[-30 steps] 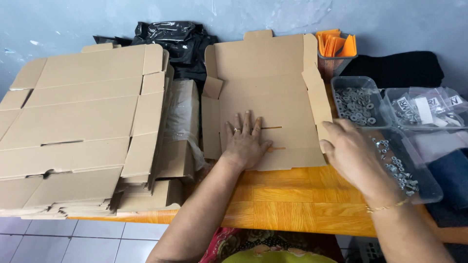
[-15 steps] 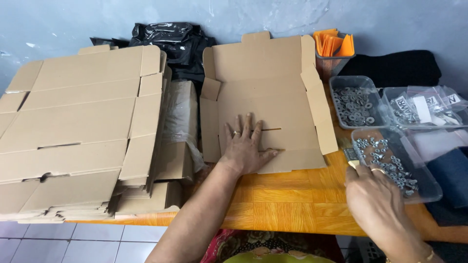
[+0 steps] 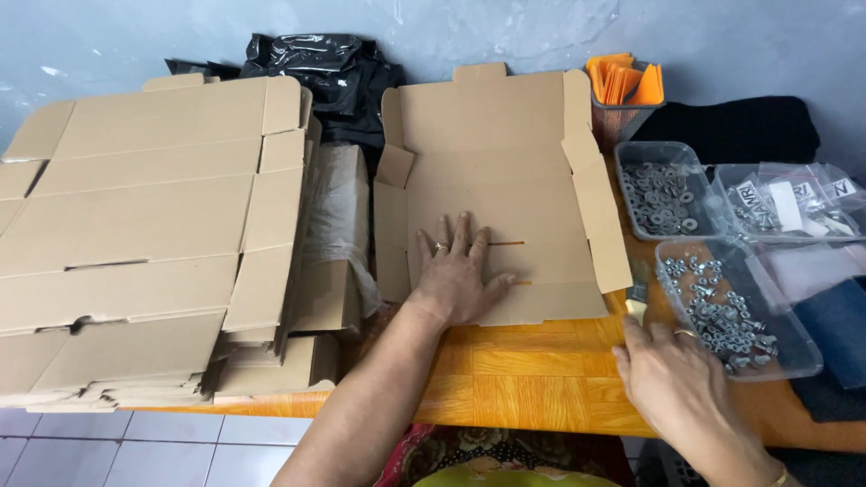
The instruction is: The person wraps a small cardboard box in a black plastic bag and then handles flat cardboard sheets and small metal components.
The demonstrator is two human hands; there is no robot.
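My left hand [image 3: 456,271] lies flat, fingers spread, on the near panel of an unfolded flat cardboard box [image 3: 505,153] on the orange wooden table [image 3: 532,370]. A ring is on one of its fingers. My right hand [image 3: 672,374] rests on the table to the right of the box, fingers curled at the near corner of a clear tray of screws [image 3: 731,307]. I cannot see anything held in it.
A tall stack of flat cardboard blanks [image 3: 135,225] fills the left side. Black plastic bags [image 3: 325,72] lie at the back. To the right are a clear tray of washers [image 3: 663,189], plastic bags of hardware [image 3: 785,203], an orange-filled mesh cup [image 3: 622,90] and dark cloth [image 3: 740,126].
My right hand has moved from the box's right flap down and toward me, coming to rest beside the screw tray. My left hand has stayed flat on the cardboard.
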